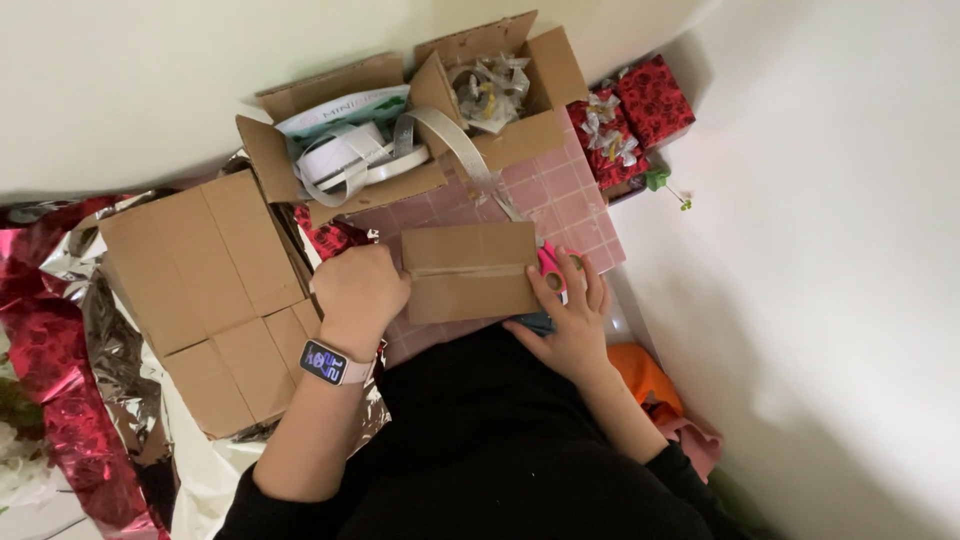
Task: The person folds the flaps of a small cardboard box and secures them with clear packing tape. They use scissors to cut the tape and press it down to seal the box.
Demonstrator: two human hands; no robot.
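A small brown cardboard box [470,270], taped across its middle, lies on a pink gridded mat [560,195] right in front of me. My left hand [358,290], with a smartwatch on its wrist, grips the box's left end. My right hand [572,310] rests against the box's right edge with its fingers through pink-handled scissors [549,262]. A silver ribbon [465,150] trails from the open box behind down to the small box's top edge.
Several plain cardboard boxes [205,290] are stacked on the left over silver and red foil wrap [60,380]. Two open cartons [400,110] at the back hold ribbon rolls and bows. Red wrapped gift boxes [630,120] stand at the back right. Orange cloth [645,375] lies by my right arm.
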